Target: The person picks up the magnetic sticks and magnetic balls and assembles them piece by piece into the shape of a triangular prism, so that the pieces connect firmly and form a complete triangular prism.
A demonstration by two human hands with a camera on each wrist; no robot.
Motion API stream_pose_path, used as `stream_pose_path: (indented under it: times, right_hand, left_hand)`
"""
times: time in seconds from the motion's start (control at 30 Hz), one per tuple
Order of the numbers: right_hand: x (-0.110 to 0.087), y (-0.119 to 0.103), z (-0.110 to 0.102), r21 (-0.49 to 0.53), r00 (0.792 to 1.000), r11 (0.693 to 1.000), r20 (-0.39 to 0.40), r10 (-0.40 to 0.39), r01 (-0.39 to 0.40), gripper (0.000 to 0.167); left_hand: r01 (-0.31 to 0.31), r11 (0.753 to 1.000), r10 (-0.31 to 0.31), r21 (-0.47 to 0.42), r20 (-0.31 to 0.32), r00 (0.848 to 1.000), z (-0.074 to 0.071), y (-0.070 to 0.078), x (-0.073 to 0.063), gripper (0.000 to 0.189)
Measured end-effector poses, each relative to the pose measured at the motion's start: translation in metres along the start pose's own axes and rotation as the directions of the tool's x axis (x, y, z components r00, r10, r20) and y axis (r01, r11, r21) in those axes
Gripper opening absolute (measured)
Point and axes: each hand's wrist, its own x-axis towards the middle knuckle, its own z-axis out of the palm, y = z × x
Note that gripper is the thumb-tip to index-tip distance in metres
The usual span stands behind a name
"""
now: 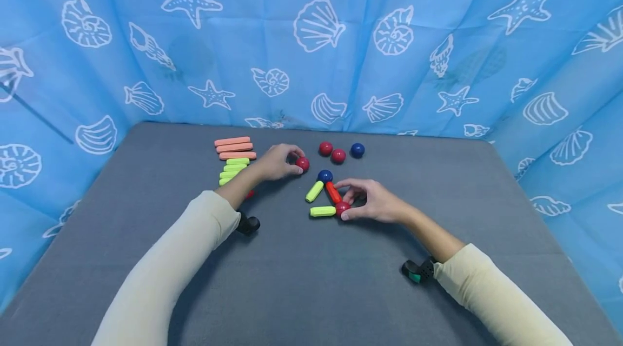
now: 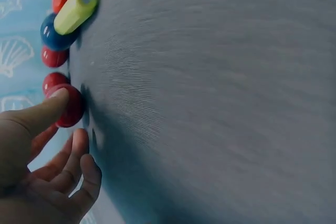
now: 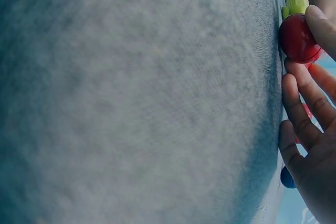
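Note:
My left hand [image 1: 279,162] pinches a red ball [image 1: 303,164] between thumb and fingers, just above or on the table; the left wrist view shows the thumb on this ball [image 2: 68,107]. The right hand [image 1: 377,201] holds another red ball [image 1: 343,209] with its thumb and fingers. From that ball a yellow-green stick [image 1: 323,211] points left. A red stick [image 1: 333,192] runs from it up to a blue ball [image 1: 325,175]. A second yellow-green stick [image 1: 314,191] slants down from the blue ball. Whether all these ends are joined I cannot tell.
Behind the hands lie two loose red balls [image 1: 338,156] and a blue ball [image 1: 357,150]. To the left, orange sticks [image 1: 234,147] and several yellow-green sticks [image 1: 235,168] lie in rows, partly hidden by the left arm. A blue shell-print curtain [image 1: 272,43] borders the grey table [image 1: 302,286].

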Motion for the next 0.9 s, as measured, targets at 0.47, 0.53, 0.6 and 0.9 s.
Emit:
stream_pose_path:
  times: [0.47, 0.53, 0.6, 0.9]
  right_hand:
    - [-0.002, -0.001, -0.001, 0.013, 1.0, 1.0, 0.009, -0.012, 0.012, 0.065]
    - [-0.002, -0.001, -0.001, 0.019, 1.0, 1.0, 0.01, -0.012, 0.011, 0.065]
    - [-0.001, -0.002, -0.001, 0.02, 1.0, 1.0, 0.009, -0.011, 0.01, 0.066]
    - [-0.001, -0.002, 0.001, 0.016, 1.0, 1.0, 0.003, 0.003, -0.003, 0.062]
  left_hand:
    - [-0.152, 0.984, 0.166, -0.095, 0.168, 0.972, 0.007, 0.0, -0.068, 0.037]
    - [-0.157, 0.98, 0.178, -0.126, 0.181, 0.967, 0.011, 0.002, -0.074, 0.037]
    - [-0.159, 0.976, 0.186, -0.15, 0.192, 0.963, 0.014, 0.005, -0.077, 0.038]
    - [-0.139, 0.974, 0.171, -0.177, 0.182, 0.968, 0.022, 0.008, -0.08, 0.04]
